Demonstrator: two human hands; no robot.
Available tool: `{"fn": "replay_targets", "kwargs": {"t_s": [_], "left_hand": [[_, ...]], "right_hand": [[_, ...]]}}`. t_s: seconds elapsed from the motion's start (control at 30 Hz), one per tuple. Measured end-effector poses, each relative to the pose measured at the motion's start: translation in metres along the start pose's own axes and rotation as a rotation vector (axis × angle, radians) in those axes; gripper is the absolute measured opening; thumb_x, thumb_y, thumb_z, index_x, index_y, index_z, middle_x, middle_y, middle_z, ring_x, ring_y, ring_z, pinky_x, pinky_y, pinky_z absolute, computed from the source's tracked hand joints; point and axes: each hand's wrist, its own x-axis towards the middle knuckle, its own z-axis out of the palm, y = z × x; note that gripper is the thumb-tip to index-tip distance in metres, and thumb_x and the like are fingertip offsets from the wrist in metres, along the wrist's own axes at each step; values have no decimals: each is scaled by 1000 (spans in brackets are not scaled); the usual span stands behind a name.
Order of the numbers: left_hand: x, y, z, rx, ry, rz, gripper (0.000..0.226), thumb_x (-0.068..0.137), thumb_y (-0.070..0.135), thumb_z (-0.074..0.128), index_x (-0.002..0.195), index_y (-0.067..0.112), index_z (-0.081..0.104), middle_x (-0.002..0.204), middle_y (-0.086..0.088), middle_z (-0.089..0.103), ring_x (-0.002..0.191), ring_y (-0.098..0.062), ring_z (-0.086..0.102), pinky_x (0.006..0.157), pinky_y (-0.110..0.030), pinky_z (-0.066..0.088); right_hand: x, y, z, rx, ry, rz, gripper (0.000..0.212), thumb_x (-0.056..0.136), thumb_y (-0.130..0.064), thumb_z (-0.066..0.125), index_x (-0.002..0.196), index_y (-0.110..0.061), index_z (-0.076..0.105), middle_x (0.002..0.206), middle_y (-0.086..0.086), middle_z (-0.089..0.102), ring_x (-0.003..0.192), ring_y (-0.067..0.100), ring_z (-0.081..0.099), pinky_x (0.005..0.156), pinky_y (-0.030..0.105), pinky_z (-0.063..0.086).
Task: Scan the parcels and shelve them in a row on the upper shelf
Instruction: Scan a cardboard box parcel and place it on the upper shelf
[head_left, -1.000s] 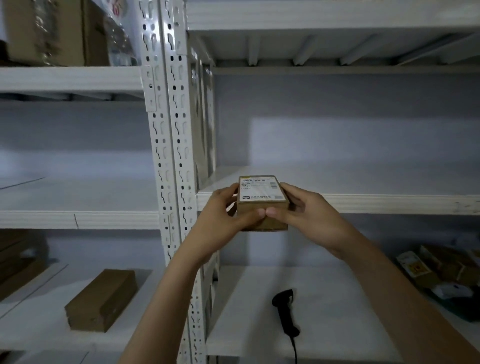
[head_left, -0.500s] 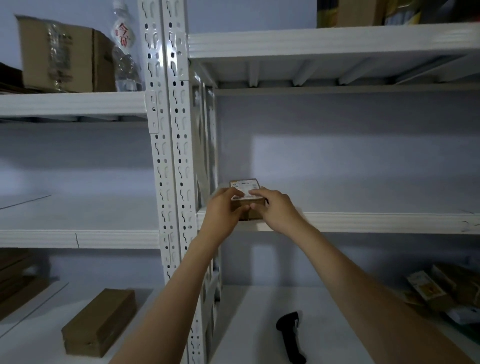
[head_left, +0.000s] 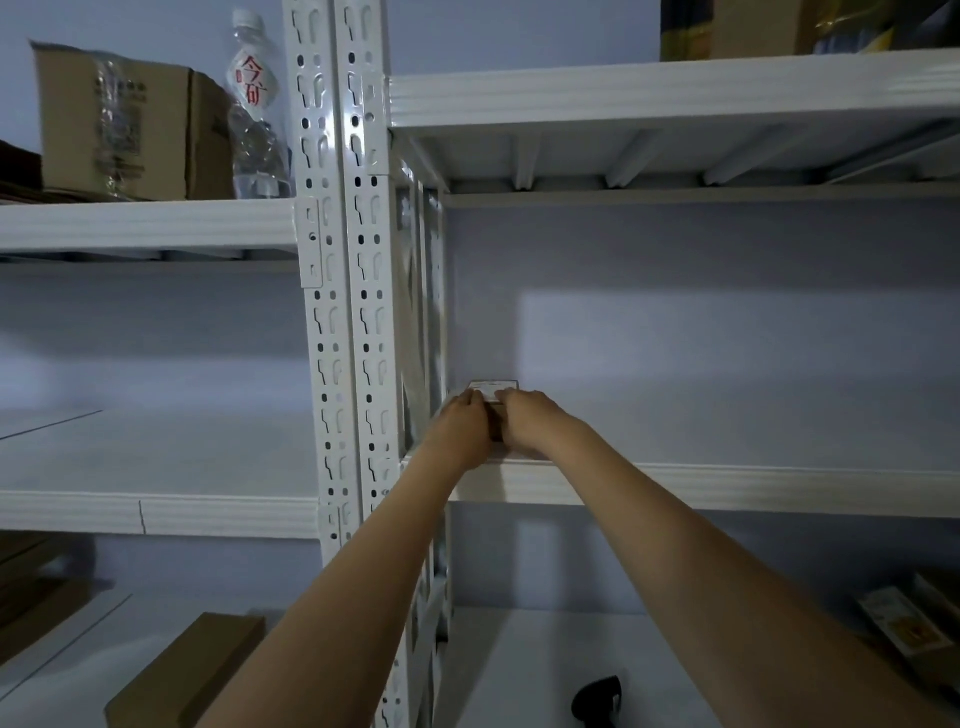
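Observation:
A small brown parcel with a white label on top sits deep at the left end of the upper shelf, close to the white upright. My left hand holds its left side and my right hand holds its right side; both arms reach far in. My hands hide most of the parcel, so only its labelled top edge and a strip of its front show. A black barcode scanner lies on the lower shelf below.
White slotted uprights divide the rack into two bays. A long brown box lies on the lower left shelf; more parcels lie at the lower right. A carton and a water bottle stand on the top left shelf.
Both hands carried the parcel up from in front of the shelf edge and pushed it back onto the upper shelf, toward the left rear corner. The camera tilted upward.

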Motion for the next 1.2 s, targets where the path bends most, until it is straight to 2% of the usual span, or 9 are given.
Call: {"fn": "replay_targets", "kwargs": {"t_s": [0.1, 0.2, 0.33, 0.43, 0.63, 0.8, 0.9, 1.03, 1.2], "left_hand": [[21, -6, 3, 57, -78, -22, 66, 93, 42, 54, 147, 7, 37, 152, -13, 33, 140, -26, 33, 112, -36, 37], [41, -15, 10, 84, -50, -23, 48, 98, 23, 44, 141, 3, 43, 148, -14, 38, 136, -30, 38, 110, -39, 39], [64, -25, 19, 77, 26, 30, 44, 96, 18, 41, 137, 5, 49, 152, -18, 31, 145, -33, 21, 119, -44, 22], [75, -28, 24, 92, 50, 66, 38, 93, 7, 44, 129, 4, 54, 139, -18, 46, 133, -32, 36, 114, -38, 30], [111, -36, 35, 141, -18, -5, 50, 96, 6, 42, 145, 1, 36, 149, -18, 36, 140, -31, 32, 118, -38, 25], [138, -40, 38, 151, -93, -50, 53, 95, 10, 48, 146, 4, 37, 147, -18, 38, 137, -32, 36, 115, -40, 32], [153, -45, 42, 165, -114, -74, 51, 95, 12, 49, 145, 6, 40, 143, -18, 43, 134, -32, 40, 112, -40, 35], [168, -50, 48, 162, -131, -112, 51, 96, 20, 47, 145, 6, 39, 143, -18, 44, 132, -33, 41, 110, -43, 39], [184, -56, 54, 175, -141, -123, 51, 97, 21, 48, 146, 8, 39, 145, -19, 43, 136, -34, 38, 113, -44, 35]], "right_hand": [[20, -2, 0, -5, -54, 22, 63, 95, -18, 55, 154, -20, 33, 142, 13, 52, 119, 30, 57, 100, 35, 49], [43, -2, 4, -33, -101, 49, 67, 94, -17, 57, 156, -21, 29, 140, 13, 52, 115, 29, 59, 99, 37, 52], [76, 1, 7, -78, -137, 36, 62, 95, -22, 56, 153, -17, 33, 138, 13, 54, 116, 29, 59, 97, 36, 52], [99, 4, 11, -118, -131, 37, 60, 93, -21, 55, 150, -17, 35, 142, 11, 51, 124, 30, 54, 105, 41, 46], [144, 4, 23, -179, -163, 35, 68, 96, -21, 52, 157, -20, 24, 156, 9, 36, 141, 29, 36, 122, 49, 21], [176, 5, 27, -184, -211, 6, 69, 98, -29, 54, 157, -15, 22, 159, 11, 33, 140, 29, 42, 119, 39, 32], [189, 9, 29, -178, -223, -28, 69, 101, -30, 50, 159, -14, 16, 164, 9, 24, 146, 28, 34, 120, 34, 26], [205, 14, 32, -135, -221, -52, 70, 103, -28, 49, 161, -16, 12, 166, 6, 18, 148, 27, 29, 122, 34, 21], [227, 18, 45, -11, -185, -35, 63, 101, -26, 50, 157, -13, 26, 161, 11, 31, 145, 31, 36, 121, 40, 28]]}}
